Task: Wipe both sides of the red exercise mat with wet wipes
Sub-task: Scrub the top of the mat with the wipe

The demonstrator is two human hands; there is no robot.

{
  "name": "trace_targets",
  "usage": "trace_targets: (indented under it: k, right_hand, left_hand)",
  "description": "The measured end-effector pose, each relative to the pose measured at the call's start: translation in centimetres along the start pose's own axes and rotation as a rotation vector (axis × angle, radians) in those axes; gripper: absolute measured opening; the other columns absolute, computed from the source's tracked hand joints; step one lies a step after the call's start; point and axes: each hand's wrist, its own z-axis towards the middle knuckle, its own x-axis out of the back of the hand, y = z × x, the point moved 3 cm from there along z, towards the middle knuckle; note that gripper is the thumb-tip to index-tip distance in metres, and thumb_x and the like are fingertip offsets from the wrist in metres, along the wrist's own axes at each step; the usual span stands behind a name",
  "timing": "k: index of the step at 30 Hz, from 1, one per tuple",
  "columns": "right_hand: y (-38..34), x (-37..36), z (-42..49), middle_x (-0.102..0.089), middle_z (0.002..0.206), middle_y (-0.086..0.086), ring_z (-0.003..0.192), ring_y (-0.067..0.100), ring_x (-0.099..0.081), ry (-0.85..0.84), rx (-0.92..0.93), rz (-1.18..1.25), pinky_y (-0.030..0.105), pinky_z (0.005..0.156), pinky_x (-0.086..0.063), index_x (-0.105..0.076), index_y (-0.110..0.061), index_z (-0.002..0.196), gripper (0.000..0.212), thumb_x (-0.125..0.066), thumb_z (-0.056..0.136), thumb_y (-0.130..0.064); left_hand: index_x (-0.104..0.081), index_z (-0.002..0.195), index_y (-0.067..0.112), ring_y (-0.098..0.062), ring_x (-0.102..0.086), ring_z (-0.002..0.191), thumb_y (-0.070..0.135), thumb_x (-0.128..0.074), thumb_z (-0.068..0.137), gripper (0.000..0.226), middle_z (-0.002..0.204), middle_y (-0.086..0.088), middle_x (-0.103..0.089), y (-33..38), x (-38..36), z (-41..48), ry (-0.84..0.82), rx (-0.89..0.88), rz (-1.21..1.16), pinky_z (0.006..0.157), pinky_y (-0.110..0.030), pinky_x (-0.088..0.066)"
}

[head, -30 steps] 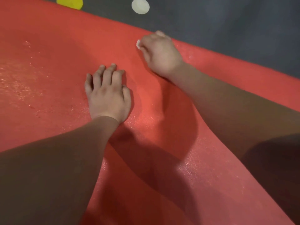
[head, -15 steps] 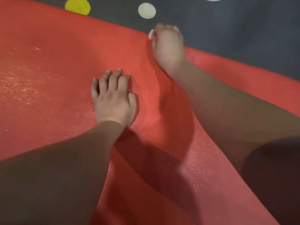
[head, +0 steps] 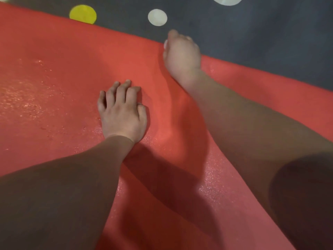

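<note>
The red exercise mat (head: 63,73) fills most of the view, with wet glistening patches at the left and lower middle. My left hand (head: 122,112) rests palm down on the mat, its fingers slightly bent and pressing the surface. My right hand (head: 182,53) reaches to the mat's far edge and grips a white wet wipe (head: 165,43), of which only a small bit peeks out at the fingers. Its fingers are curled over the wipe and blurred by motion.
Beyond the mat's far edge lies a dark grey floor covering (head: 261,33) with a yellow dot (head: 82,14) and white dots (head: 157,17). My forearms cast dark shadows across the near part of the mat.
My right hand with the wipe has slid away from me to the mat's far edge. My left hand has stayed in place, its fingers bending a little more.
</note>
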Motion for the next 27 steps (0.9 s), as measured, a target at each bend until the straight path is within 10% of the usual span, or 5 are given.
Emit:
trace_targets:
  k: [10,21,27]
  right_hand:
    - [15.4,3.0,-4.5,-0.064,0.122,0.021,0.118,0.041,-0.058,0.008,-0.559,-0.121,0.046,0.096,-0.047,-0.052,-0.005,0.122,0.031,-0.043,0.098,-0.022]
    - [-0.3,1.2,-9.4,-0.066,0.094,0.018,0.089,0.038,-0.06,-0.079,0.216,0.308,0.039,0.081,-0.041,-0.062,-0.007,0.095,0.021,-0.048,0.081,0.002]
    - [10.9,3.6,-11.1,-0.065,0.114,0.022,0.108,0.04,-0.059,-0.018,-0.223,0.151,0.039,0.089,-0.037,-0.056,0.0,0.115,0.024,-0.044,0.094,-0.004]
  left_hand:
    - [-0.06,0.13,0.022,-0.028,-0.037,0.145,0.033,-0.041,0.088,0.047,0.149,0.0,-0.052,-0.1,-0.1,-0.1,-0.002,0.008,-0.015,0.12,-0.055,-0.021]
    - [-0.061,0.126,0.021,-0.031,-0.043,0.137,0.029,-0.041,0.087,0.044,0.142,-0.004,-0.057,0.1,0.5,-0.3,0.02,0.007,-0.017,0.116,-0.054,-0.027]
    - [-0.06,0.123,0.017,-0.037,-0.047,0.126,0.029,-0.042,0.09,0.039,0.133,-0.012,-0.057,-0.1,0.6,-0.5,0.007,0.023,0.0,0.114,-0.055,-0.029]
